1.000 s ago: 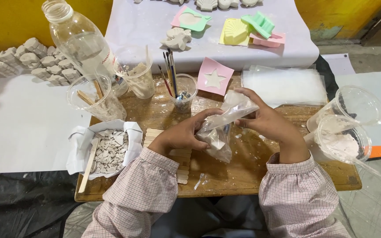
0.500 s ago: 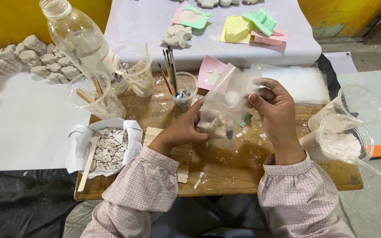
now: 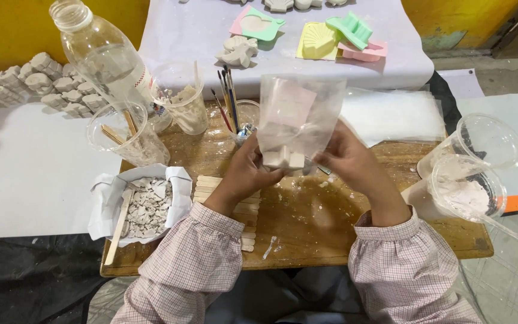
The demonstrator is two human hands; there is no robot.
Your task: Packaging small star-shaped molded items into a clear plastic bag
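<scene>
Both my hands hold a clear plastic bag (image 3: 299, 114) upright over the wooden board (image 3: 313, 222). My left hand (image 3: 248, 171) grips its lower left and my right hand (image 3: 346, 159) its lower right. A small white plaster piece (image 3: 283, 158) sits at the bottom of the bag between my fingers. A pink mould shows through the bag from behind.
Paintbrushes in a cup (image 3: 229, 102), plastic cups with sticks (image 3: 128, 135) and a large clear bottle (image 3: 106, 57) stand at the back left. A paper tray of white plaster shards (image 3: 145, 204) lies at left, wooden sticks (image 3: 223, 192) beside it. Coloured moulds (image 3: 319, 39) lie behind; powdery cups (image 3: 469, 186) at right.
The bag, crumpled in my hands a second ago, has been lifted and spread open upright. My hands moved to its bottom corners, around the plaster piece.
</scene>
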